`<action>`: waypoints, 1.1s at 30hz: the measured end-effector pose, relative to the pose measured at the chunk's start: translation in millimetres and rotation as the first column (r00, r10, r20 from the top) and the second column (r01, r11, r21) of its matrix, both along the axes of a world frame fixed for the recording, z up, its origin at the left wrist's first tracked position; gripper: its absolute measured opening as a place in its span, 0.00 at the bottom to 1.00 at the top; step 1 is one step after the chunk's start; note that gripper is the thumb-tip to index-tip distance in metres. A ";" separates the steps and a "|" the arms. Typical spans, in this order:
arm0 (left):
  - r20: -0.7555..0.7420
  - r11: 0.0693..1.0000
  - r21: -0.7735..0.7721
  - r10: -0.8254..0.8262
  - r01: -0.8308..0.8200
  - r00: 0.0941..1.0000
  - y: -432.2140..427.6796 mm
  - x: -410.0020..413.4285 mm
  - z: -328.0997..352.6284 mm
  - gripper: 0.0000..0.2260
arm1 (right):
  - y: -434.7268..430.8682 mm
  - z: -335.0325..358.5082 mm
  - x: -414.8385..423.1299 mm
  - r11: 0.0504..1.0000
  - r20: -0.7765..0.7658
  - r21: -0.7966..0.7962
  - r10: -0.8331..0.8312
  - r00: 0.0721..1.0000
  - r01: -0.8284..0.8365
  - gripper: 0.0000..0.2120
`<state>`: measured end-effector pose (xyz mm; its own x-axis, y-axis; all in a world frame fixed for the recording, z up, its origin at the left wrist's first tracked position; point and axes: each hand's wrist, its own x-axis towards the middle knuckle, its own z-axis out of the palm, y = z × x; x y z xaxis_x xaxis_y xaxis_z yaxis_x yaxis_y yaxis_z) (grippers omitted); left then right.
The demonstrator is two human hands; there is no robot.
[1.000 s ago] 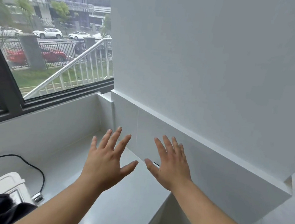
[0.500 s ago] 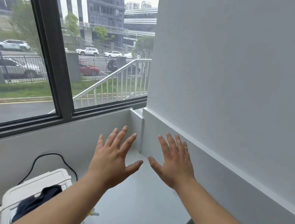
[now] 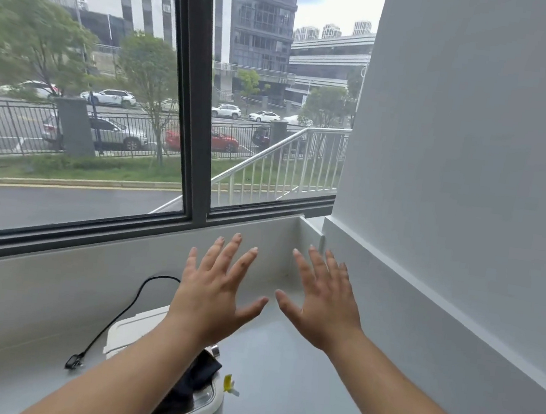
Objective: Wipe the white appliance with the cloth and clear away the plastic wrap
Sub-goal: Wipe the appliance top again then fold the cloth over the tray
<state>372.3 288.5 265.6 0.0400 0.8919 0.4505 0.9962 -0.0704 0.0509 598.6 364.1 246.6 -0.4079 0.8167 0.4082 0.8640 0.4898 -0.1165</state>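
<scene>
Your left hand and your right hand are both raised in front of you, backs toward the camera, with all fingers spread wide apart. Neither hand holds anything, and neither touches any object. The two thumbs point toward each other and come near, but they stay apart.

The white appliance stands on the pale table low in the view, below your left forearm, which covers a large part of it. You can see its back corner beside the wrist and a part of its front edge lower down. A dark cloth lies on top of the appliance, partly hidden under the same forearm. A small shiny metal part shows just above the cloth. Just to the right of the appliance, a small yellow and clear scrap lies on the table; it may be the plastic wrap, but it is too small to tell for sure.

A black cord goes from behind the appliance in a curve along the low wall, and its plug rests on the table to the left of the appliance.

Behind the table there is a large window with a dark frame, and a white wall stands on the right.
</scene>
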 end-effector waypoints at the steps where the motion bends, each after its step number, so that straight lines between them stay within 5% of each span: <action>1: -0.004 1.000 -0.003 0.015 -0.015 1.000 -3.9 -6.9 -0.7 0.40 | -1.1 -0.5 -7.9 1.000 -0.001 -0.001 0.015 1.000 -0.015 0.42; 18: 0.008 0.976 -0.080 0.204 -0.202 0.979 -72.4 -92.2 -22.7 0.40 | -30.5 -16.2 -114.4 0.981 0.036 -0.028 0.195 0.980 -0.194 0.42; 33: -0.006 0.951 -0.233 0.207 -0.202 0.978 -109.3 -130.0 -80.7 0.40 | -68.4 -59.9 -170.0 0.949 0.082 -0.094 0.309 0.947 -0.302 0.40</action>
<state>242.3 179.1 184.8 -0.1606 0.9599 0.2296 0.9868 0.1507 0.0601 428.6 295.7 186.8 -0.6763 0.6749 0.2951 0.6834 0.7244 -0.0905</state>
